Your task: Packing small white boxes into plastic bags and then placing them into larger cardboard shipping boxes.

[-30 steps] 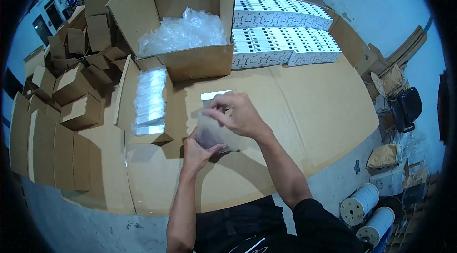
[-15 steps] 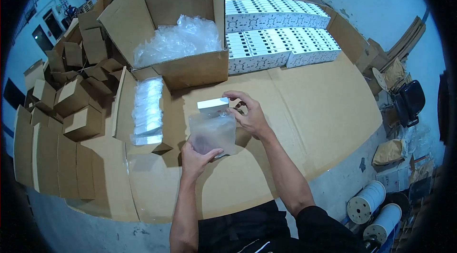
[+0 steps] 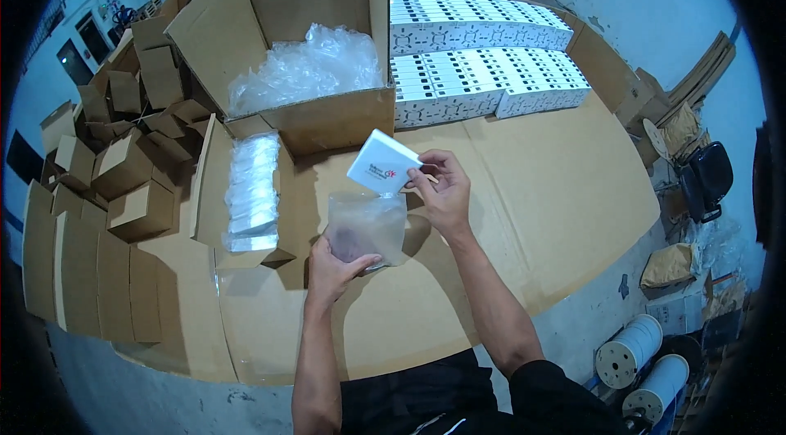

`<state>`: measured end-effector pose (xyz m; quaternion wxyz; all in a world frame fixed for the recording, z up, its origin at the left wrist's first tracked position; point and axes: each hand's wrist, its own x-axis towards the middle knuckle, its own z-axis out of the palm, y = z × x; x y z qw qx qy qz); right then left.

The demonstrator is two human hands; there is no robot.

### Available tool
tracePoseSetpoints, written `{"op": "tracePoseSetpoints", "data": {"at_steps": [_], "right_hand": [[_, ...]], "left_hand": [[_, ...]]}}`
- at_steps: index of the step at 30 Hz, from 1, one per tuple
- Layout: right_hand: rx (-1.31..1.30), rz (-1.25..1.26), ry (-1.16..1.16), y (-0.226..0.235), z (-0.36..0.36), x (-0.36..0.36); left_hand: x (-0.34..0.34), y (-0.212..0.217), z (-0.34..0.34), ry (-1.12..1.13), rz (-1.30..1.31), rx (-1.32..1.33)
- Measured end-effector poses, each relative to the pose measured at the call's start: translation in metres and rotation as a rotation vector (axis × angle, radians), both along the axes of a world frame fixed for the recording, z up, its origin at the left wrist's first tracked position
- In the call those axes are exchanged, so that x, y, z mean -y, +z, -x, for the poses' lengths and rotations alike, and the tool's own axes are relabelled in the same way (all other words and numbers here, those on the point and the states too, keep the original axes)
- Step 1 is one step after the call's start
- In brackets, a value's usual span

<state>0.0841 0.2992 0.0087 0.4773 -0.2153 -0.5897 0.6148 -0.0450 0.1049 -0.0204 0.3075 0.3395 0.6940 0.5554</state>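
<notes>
Head view. We see the left hand (image 3: 334,270) closed on the lower edge of a clear plastic bag (image 3: 367,228), thumb across its front, holding it upright with the mouth turned up and away from the body. The right hand (image 3: 442,192) pinches a small white box (image 3: 382,162) by its right corner between thumb and fingers. The box sits directly above the bag's mouth, tilted, its lower edge just at the opening; whether it has entered the bag we cannot tell. The bag's long axis runs from the left palm toward the box, so the box lies up and slightly right of the left hand, and the right hand is the nearer of the two to it.

Both hands work over a table covered with flat cardboard sheets (image 3: 540,189). To the left lies a shallow carton with a stack of flat clear bags (image 3: 250,189); behind it stands a large open carton of loose plastic film (image 3: 307,67). Rows of white boxes (image 3: 483,67) are packed beyond the right hand, and small folded brown cartons (image 3: 123,165) pile at far left. Nothing stands between box and bag.
</notes>
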Motion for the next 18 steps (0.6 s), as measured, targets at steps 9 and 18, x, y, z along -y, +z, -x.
{"op": "tracePoseSetpoints", "data": {"at_steps": [9, 18], "right_hand": [[-0.322, 0.231, 0.055, 0.005, -0.008, 0.002], [-0.136, 0.181, 0.200, 0.000, -0.012, -0.001]], "left_hand": [[-0.002, 0.013, -0.001, -0.034, 0.014, 0.028], [-0.002, 0.011, -0.001, -0.026, 0.015, 0.101]]}}
